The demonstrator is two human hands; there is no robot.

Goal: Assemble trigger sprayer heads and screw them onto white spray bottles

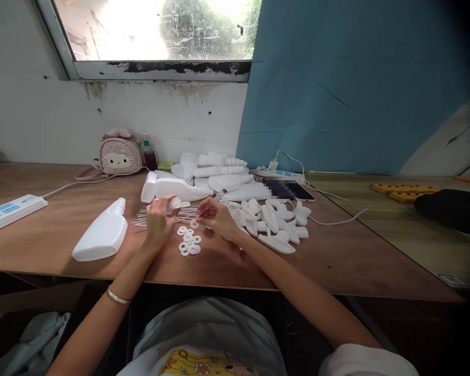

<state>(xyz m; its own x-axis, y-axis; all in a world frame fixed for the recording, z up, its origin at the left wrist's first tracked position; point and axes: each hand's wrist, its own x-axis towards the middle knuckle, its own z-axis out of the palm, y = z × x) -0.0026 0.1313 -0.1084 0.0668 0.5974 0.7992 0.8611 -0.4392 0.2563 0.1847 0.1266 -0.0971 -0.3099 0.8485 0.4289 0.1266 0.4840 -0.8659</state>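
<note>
My left hand (160, 218) is closed around a white plastic spray head (176, 202), its round opening turned up toward me. In my right hand (221, 219) are thin metal tweezers (203, 210), pinched between the fingers. At their tip is a white ring washer (195, 223), just above the table. More flat white washers (188, 239) lie in a loose cluster below and between my hands. Thin white tubes (141, 216) are spread behind my left hand. Beside my right hand lies a heap of white spray heads (272, 218).
One white bottle (102, 232) lies at the left; more bottles (219, 171) are piled at the back. A phone (305, 192), power strips (13, 211) with cables, a pink bag (119, 151) and a dark drink bottle (150, 155) surround the work. The table's front edge is near my body.
</note>
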